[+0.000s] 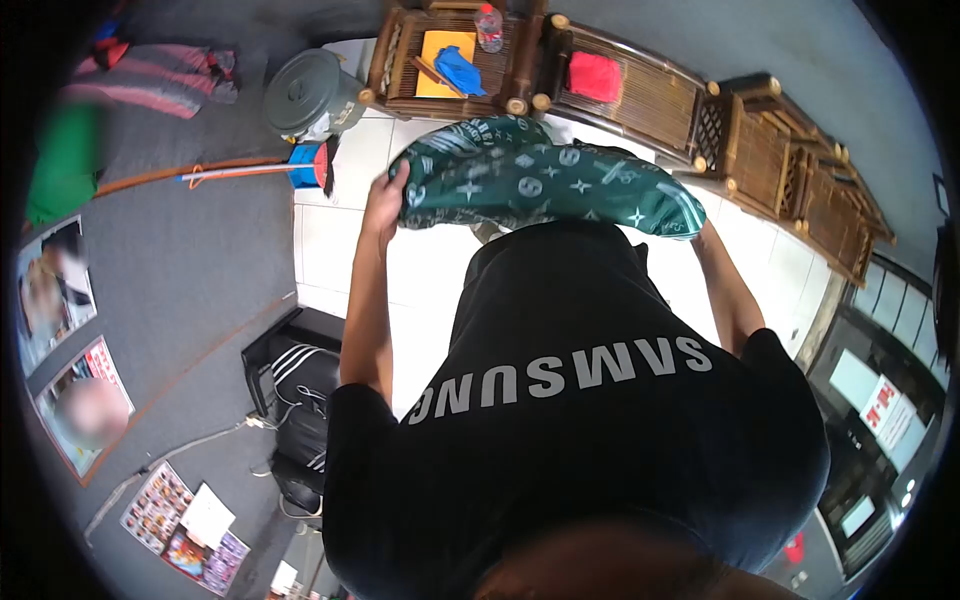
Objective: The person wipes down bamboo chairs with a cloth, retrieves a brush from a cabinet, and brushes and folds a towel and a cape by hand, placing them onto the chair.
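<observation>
A shiny dark-green cloth, printed with white stars, round emblems and lettering, stretches bunched between my two hands in front of my waist. Whether it is a cape or another kind of garment cannot be made out. My left hand is closed on its left end, with the thumb on top. At the other end, my right hand is mostly hidden behind the cloth's rounded edge, and only the wrist side shows. The cloth hangs in loose folds and seems held up from both ends. Below it in the view is my black shirt with "SAMSUNG" lettering.
Bamboo benches line the far wall, carrying a red cloth, a blue cloth and a bottle. At left stand a lidded grey bin, a dustpan and a black chair. Glass doors are at right.
</observation>
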The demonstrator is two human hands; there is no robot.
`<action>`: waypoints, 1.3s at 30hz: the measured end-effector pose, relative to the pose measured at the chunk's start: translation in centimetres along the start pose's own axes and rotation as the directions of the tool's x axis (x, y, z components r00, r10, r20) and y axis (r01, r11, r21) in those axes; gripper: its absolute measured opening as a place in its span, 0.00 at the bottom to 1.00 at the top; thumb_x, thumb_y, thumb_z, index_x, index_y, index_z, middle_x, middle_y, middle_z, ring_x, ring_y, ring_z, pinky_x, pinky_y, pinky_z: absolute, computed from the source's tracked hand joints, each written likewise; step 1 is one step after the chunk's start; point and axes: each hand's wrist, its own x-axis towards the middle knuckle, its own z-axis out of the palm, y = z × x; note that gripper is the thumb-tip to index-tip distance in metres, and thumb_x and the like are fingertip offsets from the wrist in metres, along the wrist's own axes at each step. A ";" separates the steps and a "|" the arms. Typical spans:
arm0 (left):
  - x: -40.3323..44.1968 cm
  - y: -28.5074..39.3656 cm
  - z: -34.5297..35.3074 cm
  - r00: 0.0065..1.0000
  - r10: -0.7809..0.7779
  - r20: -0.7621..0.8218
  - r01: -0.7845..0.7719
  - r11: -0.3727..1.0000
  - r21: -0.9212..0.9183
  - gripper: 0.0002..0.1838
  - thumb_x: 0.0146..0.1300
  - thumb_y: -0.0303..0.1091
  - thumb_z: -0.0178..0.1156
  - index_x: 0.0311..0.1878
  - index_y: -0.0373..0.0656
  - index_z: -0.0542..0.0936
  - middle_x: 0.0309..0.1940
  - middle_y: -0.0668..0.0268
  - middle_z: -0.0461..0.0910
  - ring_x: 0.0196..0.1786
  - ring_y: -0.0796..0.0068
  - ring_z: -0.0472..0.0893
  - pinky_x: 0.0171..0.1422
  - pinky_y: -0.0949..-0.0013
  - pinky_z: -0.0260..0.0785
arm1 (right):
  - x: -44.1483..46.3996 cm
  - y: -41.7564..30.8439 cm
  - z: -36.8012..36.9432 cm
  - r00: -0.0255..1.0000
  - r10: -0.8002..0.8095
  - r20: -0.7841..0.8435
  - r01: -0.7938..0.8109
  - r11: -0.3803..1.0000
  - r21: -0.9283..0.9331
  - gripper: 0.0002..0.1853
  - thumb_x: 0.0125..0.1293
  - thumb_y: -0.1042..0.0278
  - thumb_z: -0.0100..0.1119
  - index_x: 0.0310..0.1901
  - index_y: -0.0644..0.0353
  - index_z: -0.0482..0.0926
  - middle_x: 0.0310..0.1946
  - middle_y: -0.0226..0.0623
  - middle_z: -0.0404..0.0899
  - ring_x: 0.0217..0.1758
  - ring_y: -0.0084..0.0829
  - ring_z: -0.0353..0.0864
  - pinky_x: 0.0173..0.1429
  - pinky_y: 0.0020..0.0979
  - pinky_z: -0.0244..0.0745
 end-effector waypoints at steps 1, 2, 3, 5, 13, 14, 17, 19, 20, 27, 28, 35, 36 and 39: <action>0.0 -2.0 -1.0 0.996 -0.079 0.049 0.079 0.997 -0.002 0.27 0.74 0.49 0.58 0.60 0.31 0.77 0.52 0.57 0.85 0.50 0.70 0.85 0.57 0.66 0.78 | -2.0 1.1 -2.4 0.999 -0.015 -0.034 0.017 0.998 0.058 0.31 0.76 0.49 0.47 0.72 0.62 0.63 0.67 0.51 0.72 0.68 0.42 0.74 0.73 0.44 0.68; -0.5 -3.0 -1.3 0.991 -0.111 0.071 0.112 0.994 -0.007 0.27 0.75 0.48 0.57 0.61 0.31 0.77 0.51 0.58 0.85 0.50 0.69 0.86 0.56 0.66 0.78 | -4.1 2.1 -4.5 0.997 -0.042 -0.066 0.048 0.993 0.103 0.31 0.76 0.49 0.48 0.72 0.62 0.64 0.67 0.51 0.73 0.67 0.41 0.75 0.73 0.44 0.69; -1.2 -3.2 -1.4 0.985 -0.145 0.092 0.147 0.989 -0.011 0.26 0.75 0.47 0.57 0.62 0.31 0.76 0.51 0.58 0.85 0.50 0.69 0.86 0.56 0.66 0.78 | -5.9 2.8 -5.4 0.991 -0.080 -0.108 0.093 0.988 0.126 0.31 0.76 0.50 0.48 0.72 0.63 0.64 0.66 0.51 0.73 0.67 0.41 0.75 0.72 0.44 0.69; -2.6 -2.4 -0.9 0.963 -0.223 0.150 0.230 0.973 -0.026 0.25 0.76 0.45 0.56 0.63 0.32 0.75 0.50 0.59 0.85 0.49 0.68 0.86 0.56 0.66 0.78 | -9.0 3.9 -3.8 0.953 -0.201 -0.225 0.224 0.972 0.077 0.30 0.77 0.48 0.45 0.69 0.64 0.67 0.64 0.52 0.75 0.65 0.42 0.77 0.71 0.45 0.71; -2.5 -0.1 0.8 0.919 -0.272 0.285 0.238 0.960 0.151 0.20 0.76 0.39 0.56 0.61 0.33 0.76 0.50 0.61 0.84 0.48 0.73 0.84 0.54 0.70 0.76 | -13.9 7.0 -0.3 0.726 -0.463 -0.508 0.018 0.752 -0.659 0.39 0.75 0.39 0.49 0.71 0.68 0.65 0.64 0.47 0.75 0.69 0.43 0.74 0.74 0.49 0.67; -2.3 1.4 1.6 0.921 -0.232 0.312 0.209 0.972 0.105 0.19 0.76 0.38 0.56 0.61 0.34 0.75 0.51 0.61 0.84 0.48 0.73 0.84 0.54 0.70 0.76 | -14.5 6.1 -2.7 0.706 -0.500 -0.501 0.118 0.781 -0.613 0.35 0.75 0.44 0.52 0.68 0.69 0.68 0.61 0.47 0.77 0.67 0.41 0.76 0.72 0.48 0.69; -1.8 6.6 5.7 0.949 -0.049 0.311 0.087 0.990 -0.110 0.18 0.74 0.36 0.59 0.60 0.35 0.76 0.51 0.63 0.84 0.51 0.74 0.83 0.58 0.70 0.74 | -16.4 1.8 2.1 0.658 -0.622 -0.424 0.385 0.762 -0.521 0.23 0.75 0.51 0.56 0.56 0.66 0.78 0.50 0.41 0.83 0.55 0.35 0.82 0.66 0.42 0.74; 0.2 6.4 6.7 0.931 -0.027 0.365 -0.067 0.967 0.245 0.20 0.72 0.37 0.62 0.60 0.35 0.77 0.52 0.64 0.84 0.53 0.76 0.82 0.60 0.71 0.71 | -17.3 -0.7 3.8 0.544 -0.689 -0.479 0.509 0.725 -0.464 0.25 0.75 0.51 0.57 0.56 0.69 0.78 0.49 0.42 0.84 0.53 0.32 0.82 0.64 0.38 0.74; 1.2 6.8 7.5 0.939 -0.057 0.340 -0.048 0.955 0.292 0.20 0.71 0.37 0.63 0.60 0.35 0.77 0.52 0.64 0.84 0.53 0.77 0.82 0.60 0.71 0.70 | -17.8 -1.9 3.5 0.535 -0.698 -0.476 0.397 0.705 -0.588 0.26 0.75 0.51 0.57 0.55 0.71 0.78 0.48 0.43 0.84 0.52 0.31 0.83 0.63 0.36 0.74; 10.4 10.7 16.4 0.968 -0.040 0.249 0.024 0.997 0.068 0.18 0.71 0.38 0.64 0.58 0.38 0.79 0.50 0.66 0.85 0.52 0.75 0.83 0.57 0.68 0.73 | -20.1 -13.1 -1.5 0.488 -0.727 -0.482 0.173 0.623 -0.763 0.32 0.67 0.43 0.66 0.49 0.73 0.81 0.42 0.43 0.84 0.48 0.34 0.82 0.62 0.35 0.73; 11.7 11.6 18.3 0.956 -0.048 0.289 0.033 0.998 0.058 0.18 0.70 0.38 0.64 0.58 0.39 0.79 0.51 0.66 0.85 0.53 0.74 0.83 0.57 0.67 0.73 | -19.9 -15.3 -2.6 0.471 -0.744 -0.474 0.179 0.606 -0.775 0.32 0.67 0.43 0.66 0.48 0.73 0.82 0.41 0.44 0.83 0.47 0.35 0.82 0.61 0.37 0.74; 20.3 20.1 32.2 0.963 0.085 0.254 -0.106 0.992 0.072 0.18 0.66 0.42 0.68 0.55 0.43 0.81 0.49 0.66 0.85 0.53 0.72 0.81 0.57 0.65 0.69 | -22.4 -33.0 -5.8 0.258 -0.890 -0.377 0.154 0.423 -0.893 0.28 0.66 0.44 0.67 0.48 0.69 0.84 0.42 0.37 0.85 0.41 0.29 0.83 0.48 0.33 0.78; 21.2 21.8 33.6 0.957 0.075 0.279 -0.097 0.993 0.065 0.16 0.66 0.41 0.68 0.53 0.44 0.81 0.48 0.66 0.85 0.52 0.72 0.81 0.56 0.65 0.70 | -23.5 -34.7 -3.4 0.177 -0.927 -0.332 0.056 0.346 -0.937 0.27 0.66 0.44 0.66 0.47 0.66 0.83 0.39 0.38 0.84 0.40 0.32 0.82 0.48 0.37 0.78; 18.7 28.8 38.5 0.936 0.133 0.324 -0.158 0.986 0.050 0.12 0.67 0.37 0.67 0.48 0.43 0.81 0.45 0.67 0.85 0.49 0.74 0.81 0.55 0.66 0.71 | -26.8 -37.8 3.8 0.000 -0.949 -0.314 0.031 0.314 -0.949 0.26 0.65 0.40 0.65 0.41 0.62 0.83 0.32 0.39 0.82 0.35 0.36 0.81 0.40 0.44 0.78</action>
